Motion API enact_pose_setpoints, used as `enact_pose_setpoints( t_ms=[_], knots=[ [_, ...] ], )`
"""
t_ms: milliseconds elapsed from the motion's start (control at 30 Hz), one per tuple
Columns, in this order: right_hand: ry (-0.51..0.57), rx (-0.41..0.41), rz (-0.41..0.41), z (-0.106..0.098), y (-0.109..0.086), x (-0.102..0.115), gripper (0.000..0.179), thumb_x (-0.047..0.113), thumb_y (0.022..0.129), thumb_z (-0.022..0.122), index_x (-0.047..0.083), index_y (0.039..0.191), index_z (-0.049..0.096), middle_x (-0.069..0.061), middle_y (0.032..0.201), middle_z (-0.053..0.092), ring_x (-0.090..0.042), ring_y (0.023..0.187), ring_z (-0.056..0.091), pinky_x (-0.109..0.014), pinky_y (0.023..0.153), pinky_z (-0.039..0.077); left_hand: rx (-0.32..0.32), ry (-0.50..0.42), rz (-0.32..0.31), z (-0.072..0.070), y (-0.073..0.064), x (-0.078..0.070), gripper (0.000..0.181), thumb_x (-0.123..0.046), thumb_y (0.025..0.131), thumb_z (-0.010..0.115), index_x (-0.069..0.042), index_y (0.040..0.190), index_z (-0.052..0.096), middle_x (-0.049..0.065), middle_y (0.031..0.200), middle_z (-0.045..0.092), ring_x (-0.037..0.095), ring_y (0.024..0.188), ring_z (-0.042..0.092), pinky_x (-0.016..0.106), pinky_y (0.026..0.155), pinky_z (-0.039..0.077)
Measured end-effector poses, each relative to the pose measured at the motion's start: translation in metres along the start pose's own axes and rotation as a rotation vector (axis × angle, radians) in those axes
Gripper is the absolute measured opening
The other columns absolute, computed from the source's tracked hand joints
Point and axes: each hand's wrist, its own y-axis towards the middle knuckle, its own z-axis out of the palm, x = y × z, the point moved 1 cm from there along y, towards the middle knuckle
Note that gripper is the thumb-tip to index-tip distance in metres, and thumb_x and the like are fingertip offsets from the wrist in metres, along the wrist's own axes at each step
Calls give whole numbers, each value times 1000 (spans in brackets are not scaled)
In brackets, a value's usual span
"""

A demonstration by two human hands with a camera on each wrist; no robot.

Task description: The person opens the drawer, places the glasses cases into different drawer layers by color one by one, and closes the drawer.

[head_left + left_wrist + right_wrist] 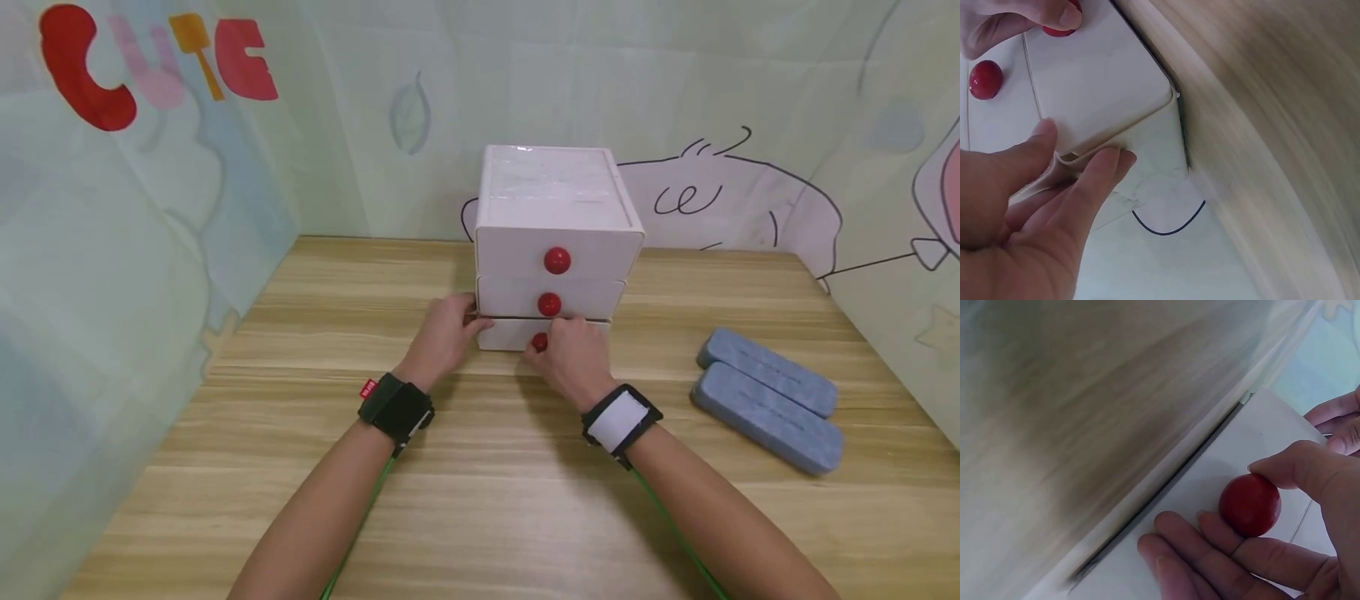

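A white three-drawer cabinet (pixel 558 187) stands on the wooden table, each drawer front bearing a round red knob. My right hand (pixel 576 357) is at the bottom drawer (pixel 506 336). In the right wrist view, its thumb and index finger pinch that drawer's red knob (pixel 1250 505), while the other fingers lie along the drawer front. On the cabinet's left side, my left hand (pixel 442 340) grips the front edge. The left wrist view shows the thumb on the front and the fingers against the side wall (pixel 1154 150). The bottom drawer looks closed or nearly so.
Two blue-grey oblong cases (pixel 768 404) lie side by side on the table (pixel 337 517) to the right. A printed cloth backdrop (pixel 360 150) rises behind the cabinet and along both sides. Green cords (pixel 667 521) run along the forearms from the wrist straps.
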Motion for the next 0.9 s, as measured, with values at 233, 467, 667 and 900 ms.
enact_pose_setpoints(
  t_ms=[233,467,667,900],
  knots=[
    [7,23,2,-2,-2,-3,51,32,85,76,14,48,45,5,45,36,-11,44,40,-23,38,25,-23,7,-13,0,-2,-2,21,-14,95,72,3,106,71,19,110,76,25,101,74,38,84,60],
    [39,46,9,-3,-5,-4,52,32,86,77,13,49,47,5,45,37,-10,44,40,-22,38,25,10,17,-28,0,-3,-3,19,-13,95,73,2,106,72,17,110,76,20,100,72,36,84,59],
    [48,57,9,-5,-8,-4,49,31,86,76,12,50,49,4,45,38,-10,44,41,-22,38,25,59,7,-19,-4,-3,-5,18,-13,95,73,2,106,72,14,107,76,14,85,62,27,74,52],
    [64,61,0,-8,-12,-4,47,29,85,76,11,50,51,4,45,39,-10,43,42,-21,37,26,70,26,13,-9,-5,-4,20,-16,102,63,0,108,73,12,97,72,16,80,56,28,71,47]
  ],
)
